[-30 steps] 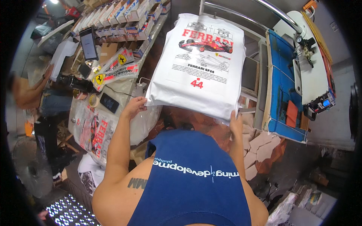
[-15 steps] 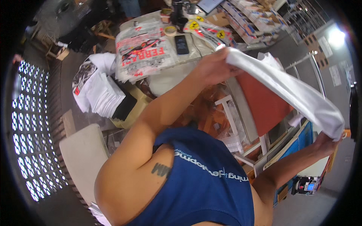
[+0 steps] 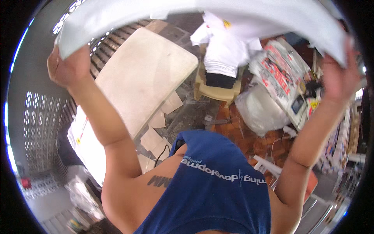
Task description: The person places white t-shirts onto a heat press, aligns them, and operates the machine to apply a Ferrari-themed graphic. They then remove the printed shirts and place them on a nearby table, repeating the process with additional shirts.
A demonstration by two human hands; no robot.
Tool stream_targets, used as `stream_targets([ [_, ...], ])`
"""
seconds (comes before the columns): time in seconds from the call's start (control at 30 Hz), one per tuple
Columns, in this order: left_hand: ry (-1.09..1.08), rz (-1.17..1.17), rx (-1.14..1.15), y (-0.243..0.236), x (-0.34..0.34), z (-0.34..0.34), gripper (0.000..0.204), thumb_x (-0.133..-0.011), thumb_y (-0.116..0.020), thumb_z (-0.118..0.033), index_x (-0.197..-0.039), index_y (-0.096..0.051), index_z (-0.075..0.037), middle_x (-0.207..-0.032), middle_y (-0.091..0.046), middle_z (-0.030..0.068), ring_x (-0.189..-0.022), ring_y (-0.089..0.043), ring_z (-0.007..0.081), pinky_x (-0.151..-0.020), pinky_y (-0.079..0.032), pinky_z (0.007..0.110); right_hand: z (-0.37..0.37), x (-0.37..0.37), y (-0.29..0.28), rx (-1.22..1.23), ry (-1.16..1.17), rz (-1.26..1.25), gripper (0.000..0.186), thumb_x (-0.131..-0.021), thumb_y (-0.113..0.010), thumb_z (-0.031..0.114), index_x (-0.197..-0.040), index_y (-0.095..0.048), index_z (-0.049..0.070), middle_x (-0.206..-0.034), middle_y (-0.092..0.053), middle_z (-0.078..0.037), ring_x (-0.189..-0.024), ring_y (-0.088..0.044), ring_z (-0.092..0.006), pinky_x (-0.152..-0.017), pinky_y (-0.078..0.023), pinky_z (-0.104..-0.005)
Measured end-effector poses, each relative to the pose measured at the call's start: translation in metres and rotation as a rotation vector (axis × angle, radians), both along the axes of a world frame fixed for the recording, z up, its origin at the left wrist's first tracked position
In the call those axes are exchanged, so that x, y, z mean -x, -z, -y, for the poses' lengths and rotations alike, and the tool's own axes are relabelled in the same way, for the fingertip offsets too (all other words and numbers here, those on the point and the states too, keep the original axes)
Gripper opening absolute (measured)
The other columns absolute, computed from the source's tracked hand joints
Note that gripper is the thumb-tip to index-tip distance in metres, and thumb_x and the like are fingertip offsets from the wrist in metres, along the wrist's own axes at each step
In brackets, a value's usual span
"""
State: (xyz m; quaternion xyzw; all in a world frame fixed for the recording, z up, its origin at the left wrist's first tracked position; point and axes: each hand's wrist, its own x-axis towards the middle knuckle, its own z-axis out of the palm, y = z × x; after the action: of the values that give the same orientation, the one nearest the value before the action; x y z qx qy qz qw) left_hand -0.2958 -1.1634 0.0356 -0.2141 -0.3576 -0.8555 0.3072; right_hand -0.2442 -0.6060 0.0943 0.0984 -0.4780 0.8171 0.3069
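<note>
A white shirt (image 3: 187,7), or cloth much like one, stretches between my raised hands across the top of the view; its upper part is cut off. My left hand (image 3: 70,68) grips its left end, and my right hand (image 3: 341,80) has the right end, slightly blurred. Beyond and below the cloth, folded white T-shirts (image 3: 226,50) lie stacked over black cloth (image 3: 220,80) on a beige plastic chair (image 3: 218,93). To the left is a long pale padded table (image 3: 144,66), with another white shirt (image 3: 89,152) at its near end.
Plastic bags with red print (image 3: 278,74) and a phone (image 3: 299,104) lie on a table at the right. A clear plastic bag (image 3: 259,111) bulges beside it. Pale sheets (image 3: 157,119) lie along the padded table's edge. Slatted metalwork (image 3: 44,121) stands at the far left.
My body has turned left, toward the padded table. The white shirt has swung from the right side to overhead, and both hands are raised and wider apart.
</note>
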Motion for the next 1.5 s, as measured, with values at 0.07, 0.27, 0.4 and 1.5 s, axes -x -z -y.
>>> stream_targets([
  [0.07, 0.055, 0.122, 0.124, 0.024, -0.04, 0.072, 0.039, -0.09, -0.069, -0.016, -0.121, -0.066, 0.009, -0.129, -0.066, 0.0302, -0.139, -0.055, 0.0416, -0.121, -0.038, 0.058, 0.026, 0.041, 0.059, 0.147, -0.235, 0.214, 0.016, -0.093, -0.079, 0.008, -0.109, -0.075, 0.009, -0.112, -0.075, -0.01, -0.113, -0.07, -0.0224, -0.103, -0.057, -0.0418],
  [0.27, -0.653, 0.975, 0.854, 0.206, -0.117, 0.177, 0.026, -0.097, -0.07, -0.018, -0.118, -0.071, -0.003, -0.121, -0.073, 0.0182, -0.113, -0.069, 0.0365, -0.1, -0.053, 0.052, 0.161, 0.141, 0.283, 0.057, -0.613, 0.65, 0.014, -0.102, -0.069, 0.021, -0.106, -0.067, 0.008, -0.101, -0.071, -0.006, -0.09, -0.067, -0.0181, -0.085, -0.056, -0.0358],
  [0.4, -1.308, 1.558, 1.708, 0.314, -0.147, 0.091, 0.052, -0.097, -0.071, -0.035, -0.14, -0.064, -0.008, -0.144, -0.061, 0.0193, -0.13, -0.059, 0.0394, -0.109, -0.045, 0.057, 0.17, 0.115, 0.394, -0.821, -0.499, 1.039, 0.038, -0.1, -0.073, 0.041, -0.112, -0.067, 0.005, -0.103, -0.073, -0.007, -0.091, -0.068, -0.0188, -0.08, -0.053, -0.034],
  [1.5, 0.512, -0.689, 1.643, 0.284, 0.143, -0.407, 0.033, -0.089, -0.071, -0.024, -0.115, -0.076, -0.005, -0.097, -0.075, 0.0155, -0.092, -0.072, 0.036, -0.085, -0.055, 0.049, 0.002, -0.125, 0.4, 0.563, 0.194, 1.029, 0.043, -0.109, -0.058, 0.041, -0.123, -0.068, 0.001, -0.112, -0.074, -0.013, -0.102, -0.071, -0.0271, -0.091, -0.057, -0.0401],
])
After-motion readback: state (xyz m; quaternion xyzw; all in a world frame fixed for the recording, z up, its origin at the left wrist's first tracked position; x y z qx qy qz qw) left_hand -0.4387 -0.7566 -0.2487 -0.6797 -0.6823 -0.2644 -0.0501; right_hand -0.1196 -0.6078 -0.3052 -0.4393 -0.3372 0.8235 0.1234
